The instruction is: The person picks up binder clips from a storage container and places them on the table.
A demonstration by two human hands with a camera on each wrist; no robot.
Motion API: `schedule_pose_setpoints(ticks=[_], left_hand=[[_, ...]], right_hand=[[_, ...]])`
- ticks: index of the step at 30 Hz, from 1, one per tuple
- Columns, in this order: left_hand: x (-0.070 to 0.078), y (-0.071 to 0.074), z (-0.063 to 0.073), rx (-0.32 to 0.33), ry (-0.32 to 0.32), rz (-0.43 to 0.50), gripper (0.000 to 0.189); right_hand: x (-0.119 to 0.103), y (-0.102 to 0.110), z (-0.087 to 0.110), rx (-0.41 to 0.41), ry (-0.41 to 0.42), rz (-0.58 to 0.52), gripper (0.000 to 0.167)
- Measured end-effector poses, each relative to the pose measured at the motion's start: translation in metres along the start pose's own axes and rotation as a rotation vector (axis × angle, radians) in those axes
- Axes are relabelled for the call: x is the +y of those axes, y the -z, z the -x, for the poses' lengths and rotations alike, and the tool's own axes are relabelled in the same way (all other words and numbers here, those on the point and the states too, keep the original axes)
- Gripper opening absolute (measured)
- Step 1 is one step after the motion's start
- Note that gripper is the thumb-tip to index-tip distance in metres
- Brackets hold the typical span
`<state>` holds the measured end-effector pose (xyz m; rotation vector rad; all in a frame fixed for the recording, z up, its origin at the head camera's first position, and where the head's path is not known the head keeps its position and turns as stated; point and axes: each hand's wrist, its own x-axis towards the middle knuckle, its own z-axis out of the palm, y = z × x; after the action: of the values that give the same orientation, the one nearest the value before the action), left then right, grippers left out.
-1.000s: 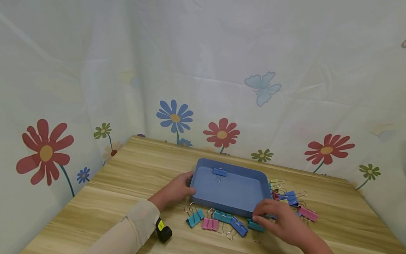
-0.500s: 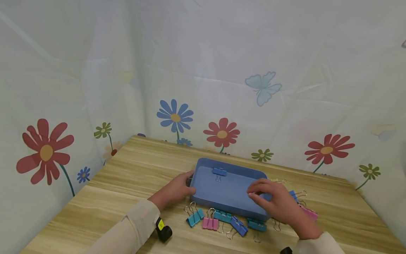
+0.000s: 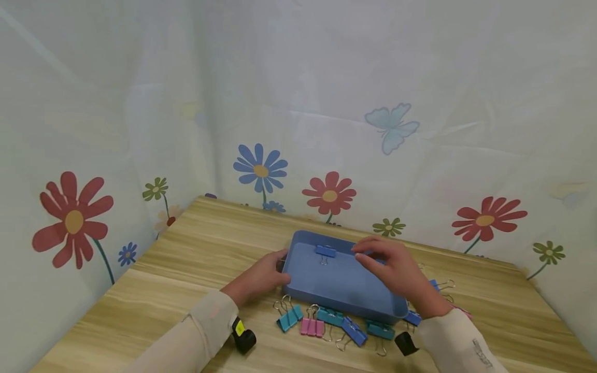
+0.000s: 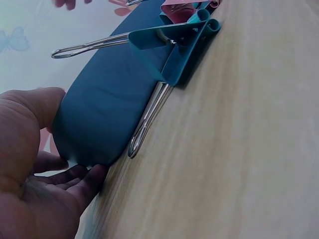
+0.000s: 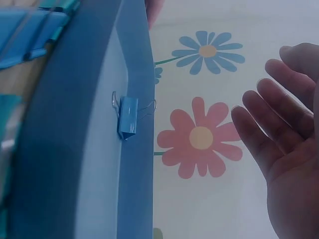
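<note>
A shallow blue tray (image 3: 336, 285) sits on the table, one blue binder clip (image 3: 326, 251) inside it near the back wall. My left hand (image 3: 261, 274) grips the tray's left end; in the left wrist view the thumb is at the rim and the fingers lie against the lower corner. Over the tray's right half hovers my right hand (image 3: 392, 267), fingers loosely bent, with nothing in them. The right wrist view shows these fingers (image 5: 271, 109) spread, apart from the tray wall. Along the tray's front lie a teal binder clip (image 3: 289, 318), a pink binder clip (image 3: 312, 326) and several others.
More binder clips, including a blue one (image 3: 435, 285), lie right of the tray, partly hidden behind the right arm. A flower-printed curtain (image 3: 280, 103) stands behind the wooden table (image 3: 219, 233). Each wrist carries a black camera (image 3: 244, 341).
My right hand has risen from the tray's front right corner and moved back over the tray. The left hand keeps its hold; the tray and its clip stay put.
</note>
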<state>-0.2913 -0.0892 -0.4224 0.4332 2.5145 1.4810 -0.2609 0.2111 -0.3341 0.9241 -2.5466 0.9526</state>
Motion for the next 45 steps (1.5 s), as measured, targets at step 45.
schedule_pose_setpoints(ticks=[45], left_hand=[[0.0,0.002,0.0,-0.013,-0.011,0.017,0.077]], right_hand=[[0.032,-0.056,-0.083,-0.35,-0.28,0.167,0.039]])
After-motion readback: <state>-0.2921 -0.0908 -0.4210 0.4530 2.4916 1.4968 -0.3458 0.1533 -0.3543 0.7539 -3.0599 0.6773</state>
